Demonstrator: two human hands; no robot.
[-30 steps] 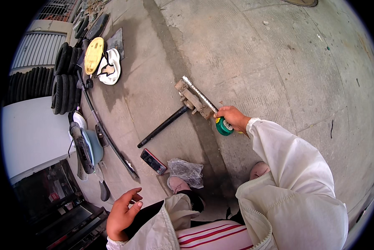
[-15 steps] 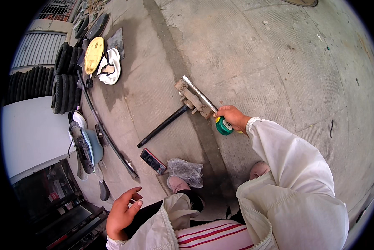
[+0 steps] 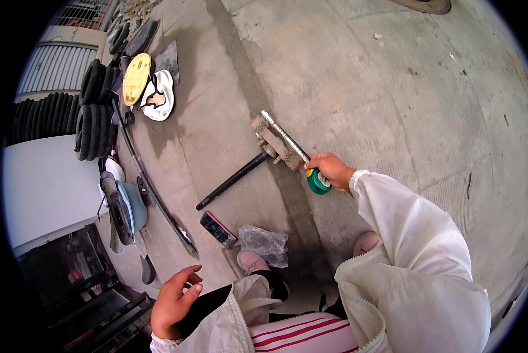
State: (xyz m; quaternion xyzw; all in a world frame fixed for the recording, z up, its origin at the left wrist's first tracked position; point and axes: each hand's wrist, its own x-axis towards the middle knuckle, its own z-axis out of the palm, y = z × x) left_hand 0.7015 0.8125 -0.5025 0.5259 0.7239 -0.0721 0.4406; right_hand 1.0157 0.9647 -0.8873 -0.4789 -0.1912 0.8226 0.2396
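Note:
My right hand (image 3: 334, 170) is closed around a green and yellow tape measure (image 3: 319, 183). A bright silvery strip, seemingly its pulled-out blade (image 3: 286, 136), runs from my fingers along the far edge of a rusty metal bracket (image 3: 271, 142) on the ground. Joined to the bracket is a black tube (image 3: 231, 181), slanting toward the near left. My left hand (image 3: 174, 300) hangs at the lower left, empty, its fingers apart and slightly bent. Between that hand and the tube lies a phone (image 3: 218, 229) with a red edge.
Crumpled clear plastic (image 3: 265, 244) lies by my left shoe (image 3: 253, 261). A long dark bar (image 3: 149, 183) stretches along the left. Beyond it are a pale blue basin (image 3: 135, 206), stacked tyres (image 3: 89, 132), and a yellow seat-shaped piece (image 3: 137, 79) beside a white one (image 3: 160, 97).
The view has shifted slightly, so the ground things sit a little lower and to the right. My right hand keeps the tape measure along the bracket; the left stays empty.

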